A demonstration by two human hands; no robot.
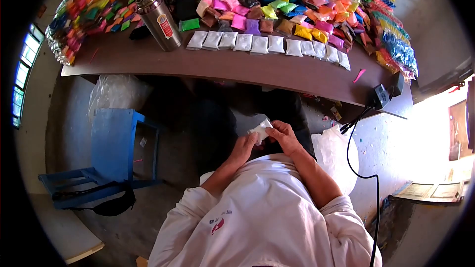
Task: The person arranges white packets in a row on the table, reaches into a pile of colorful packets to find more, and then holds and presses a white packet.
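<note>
A small white packet (261, 129) is held over my lap between both hands. My left hand (243, 148) grips its lower left side, with the fingers closed on it. At its upper right edge, my right hand (285, 136) pinches the packet between thumb and fingers. The packet looks like a clear bag with white stuff inside; its far end is partly see-through. On the table ahead lies a row of several similar white packets (243, 42), side by side along the near part of the tabletop.
Beyond the row, a large heap of colourful packets (316, 0) covers the brown table (217, 66). A steel flask (159, 22) stands left. A black adapter (381, 96) with a hanging cable (363, 176) is at the right edge. A blue chair (111, 143) stands left, a white sack (339, 155) right.
</note>
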